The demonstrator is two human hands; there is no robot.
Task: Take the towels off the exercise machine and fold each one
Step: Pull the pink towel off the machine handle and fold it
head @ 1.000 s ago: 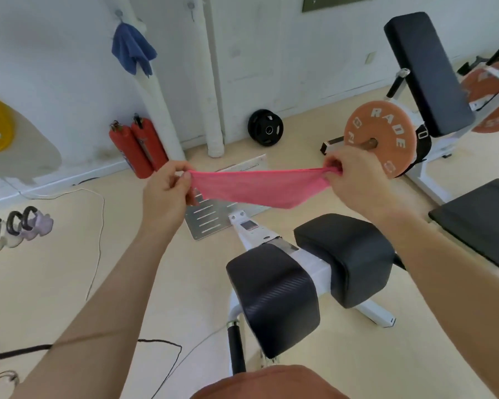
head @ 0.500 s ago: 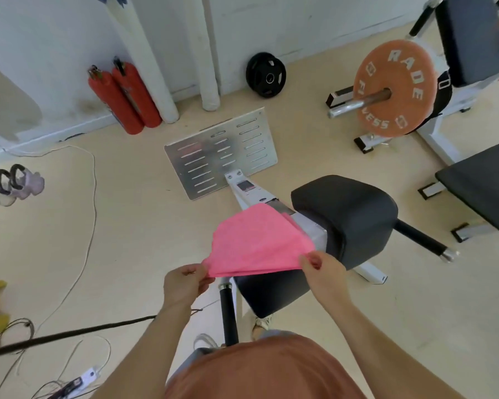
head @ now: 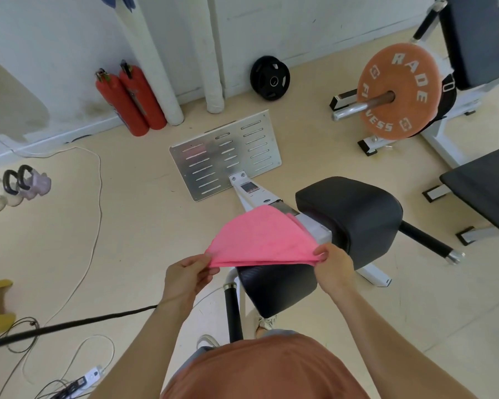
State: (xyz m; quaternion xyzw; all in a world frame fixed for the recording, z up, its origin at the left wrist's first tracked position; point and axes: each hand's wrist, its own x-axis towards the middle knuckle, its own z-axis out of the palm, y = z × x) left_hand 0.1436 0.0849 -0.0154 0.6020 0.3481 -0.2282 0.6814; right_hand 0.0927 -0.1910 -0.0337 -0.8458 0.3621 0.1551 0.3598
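The left hand point(head: 189, 273) and right hand point(head: 333, 264) each pinch a near corner of the pink towel point(head: 260, 240) over the black pad point(head: 277, 286) — lay it flat and match edges before folding again.

Two red fire extinguishers point(head: 130, 102) stand against the far wall; a black weight plate point(head: 270, 78) leans to their right; kettlebells point(head: 15, 187) sit left.

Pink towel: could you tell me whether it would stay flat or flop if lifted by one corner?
Probably floppy: the pink towel drapes in soft layers between the left hand and right hand. Likely light, since fingertip pinches alone carry it.
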